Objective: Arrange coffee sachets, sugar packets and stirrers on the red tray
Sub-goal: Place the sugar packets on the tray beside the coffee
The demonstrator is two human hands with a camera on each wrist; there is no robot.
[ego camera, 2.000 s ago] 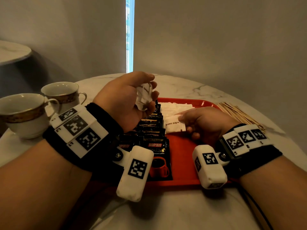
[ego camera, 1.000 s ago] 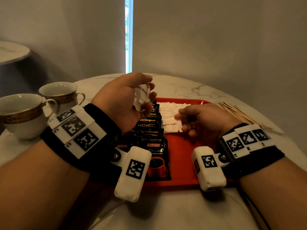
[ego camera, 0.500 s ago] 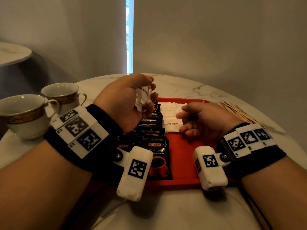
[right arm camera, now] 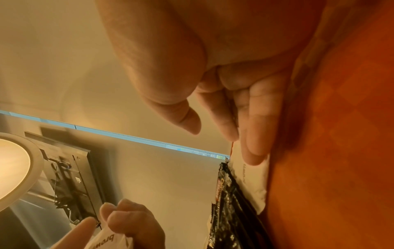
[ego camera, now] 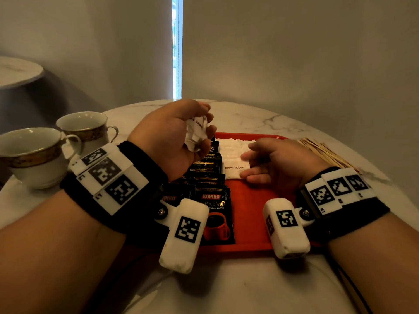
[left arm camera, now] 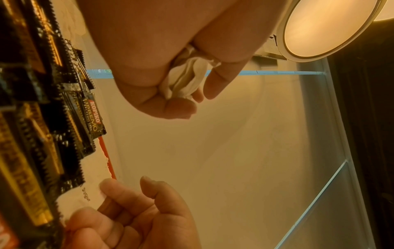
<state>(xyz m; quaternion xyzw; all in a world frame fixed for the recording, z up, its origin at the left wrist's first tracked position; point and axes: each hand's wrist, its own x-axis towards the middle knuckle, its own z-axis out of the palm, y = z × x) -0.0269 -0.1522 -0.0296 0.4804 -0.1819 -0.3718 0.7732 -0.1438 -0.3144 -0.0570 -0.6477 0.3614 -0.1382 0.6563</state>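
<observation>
The red tray (ego camera: 247,211) lies on the marble table. A row of black Kopiko coffee sachets (ego camera: 210,177) overlaps along its left side, and a row of white sugar packets (ego camera: 231,150) lies beside it. My left hand (ego camera: 204,132) is raised above the sachets and grips a bunch of white sugar packets (ego camera: 196,134), which show crumpled between thumb and fingers (left arm camera: 187,79). My right hand (ego camera: 249,166) rests with fairly straight fingers (right arm camera: 251,134) on the nearest "brown sugar" packet (ego camera: 233,171). Its thumb stands apart and holds nothing. Wooden stirrers (ego camera: 324,152) lie on the table, right of the tray.
Two gold-rimmed white cups (ego camera: 34,155) (ego camera: 86,130) stand at the left of the round marble table (ego camera: 249,286). A wall is close behind the table. The tray's right half (ego camera: 251,196) is bare red surface.
My right hand laid the pinched "brown sugar" packet down at the near end of the sugar row and let it go; its fingers now lie flat. The left hand has barely moved.
</observation>
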